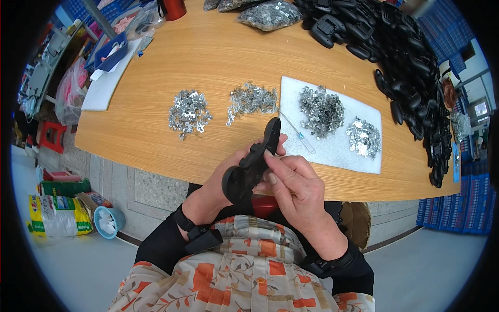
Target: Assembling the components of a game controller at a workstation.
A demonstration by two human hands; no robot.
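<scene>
Left hand: grip closed round a black controller shell, holding it tilted above the near edge of the desk, in front of the wearer's body

Right hand: grip partly closed, fingers curled, index fingertip against the shell's side; cannot tell if a small part sits between finger and thumb

On desk, beyond the hands: 4 piles of small silvery metal pieces. Left pile and next pile lie on bare wood; darker pile and small bright pile lie on a white sheet

Screwdriver, clear handle, on the sheet's left part, just beside the darker pile; shaft points away from the wearer, toward the left

Far right: large heap of black shells along the desk's edge. Far middle: clear bag filled with metal pieces, near that heap. Far left: red container; blue tray near the left edge, well apart from the hands
</scene>
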